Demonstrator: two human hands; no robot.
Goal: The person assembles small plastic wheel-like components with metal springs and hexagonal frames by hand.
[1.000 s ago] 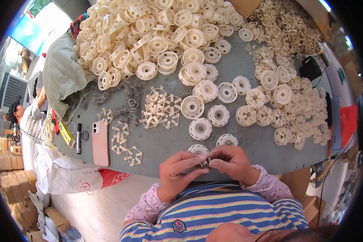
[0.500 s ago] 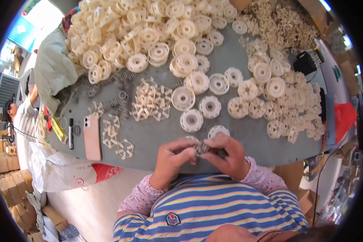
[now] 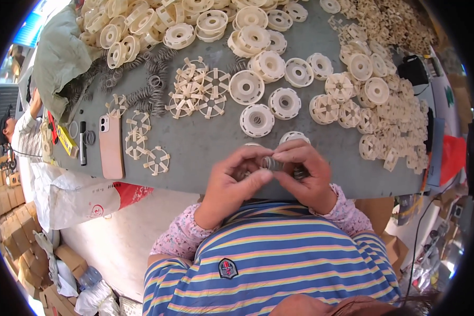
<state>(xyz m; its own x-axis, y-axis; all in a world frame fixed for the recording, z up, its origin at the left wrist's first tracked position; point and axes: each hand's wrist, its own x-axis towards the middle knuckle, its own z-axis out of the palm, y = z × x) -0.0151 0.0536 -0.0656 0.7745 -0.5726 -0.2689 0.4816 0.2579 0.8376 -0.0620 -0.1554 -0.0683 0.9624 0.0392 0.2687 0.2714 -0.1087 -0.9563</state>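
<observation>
Close to the table's near edge, my left hand (image 3: 227,176) and my right hand (image 3: 310,176) meet over a grey metal coil spring (image 3: 271,163), pinched between the fingertips of both. More grey coils show in the curl of my right hand; something small behind my left fingers is too hidden to name. Just beyond the hands lies a white slotted plastic wheel (image 3: 295,138), and another is mostly covered by my left hand. Farther off, a white wheel (image 3: 257,120) has a spring in its centre hole, beside several similar wheels.
White spoked rings (image 3: 197,89) and a heap of springs (image 3: 155,79) lie left of centre. A pink phone (image 3: 112,147), a black marker (image 3: 82,145) and a yellow box (image 3: 67,142) are farther left. Wheels pile up at the back; spoked parts (image 3: 395,118) crowd the right. Another person is far left.
The view has shifted, so the tabletop things appear higher. My hands remain together, with the fingers turned somewhat and the spring between them now showing more plainly.
</observation>
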